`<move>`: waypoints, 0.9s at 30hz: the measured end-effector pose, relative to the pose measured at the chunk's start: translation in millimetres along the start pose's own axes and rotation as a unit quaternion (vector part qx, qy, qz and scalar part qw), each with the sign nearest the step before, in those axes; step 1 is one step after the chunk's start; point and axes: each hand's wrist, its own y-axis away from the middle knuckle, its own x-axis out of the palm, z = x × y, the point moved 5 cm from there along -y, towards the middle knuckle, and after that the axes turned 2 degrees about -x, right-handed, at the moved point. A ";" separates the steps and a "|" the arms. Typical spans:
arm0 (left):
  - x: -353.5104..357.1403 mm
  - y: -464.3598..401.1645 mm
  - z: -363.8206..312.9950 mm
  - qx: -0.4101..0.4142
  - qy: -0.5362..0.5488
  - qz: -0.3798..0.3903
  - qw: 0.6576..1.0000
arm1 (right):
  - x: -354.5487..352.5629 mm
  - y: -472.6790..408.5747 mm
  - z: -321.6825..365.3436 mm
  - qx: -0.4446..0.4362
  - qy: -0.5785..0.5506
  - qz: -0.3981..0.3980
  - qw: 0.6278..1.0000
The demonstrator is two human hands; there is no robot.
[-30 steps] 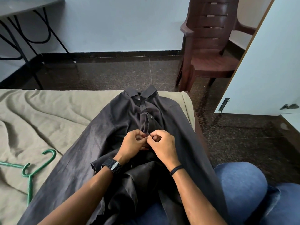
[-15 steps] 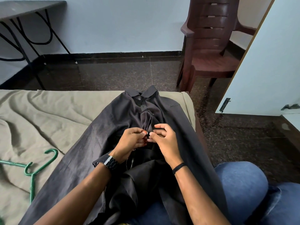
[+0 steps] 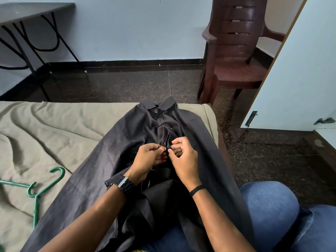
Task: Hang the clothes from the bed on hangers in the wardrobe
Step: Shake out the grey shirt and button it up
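Observation:
A dark grey collared shirt (image 3: 127, 142) lies on the bed (image 3: 45, 128), collar pointing away from me, its lower part draped over my lap. My left hand (image 3: 149, 159) pinches the shirt's front placket at a small button. My right hand (image 3: 183, 157) pinches the other placket edge right beside it, fingertips almost touching the left hand's. Two green hangers (image 3: 38, 190) lie on the sheet at the left. The white wardrobe door (image 3: 298, 73) stands open at the right.
A brown plastic chair (image 3: 234, 51) stands on the dark floor beyond the bed's corner, next to the wardrobe door. A dark folding table (image 3: 31, 17) stands at the far left against the wall. My knees in blue jeans (image 3: 269, 215) are at the lower right.
Both hands shifted slightly on the placket, and the right hand's fingers uncurled a little. The shirt and hangers stay where they were.

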 end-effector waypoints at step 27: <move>8.4 -1.4 2.0 -0.001 0.002 -0.005 1.000 | 0.2 0.5 2.7 -0.019 -0.057 0.008 0.998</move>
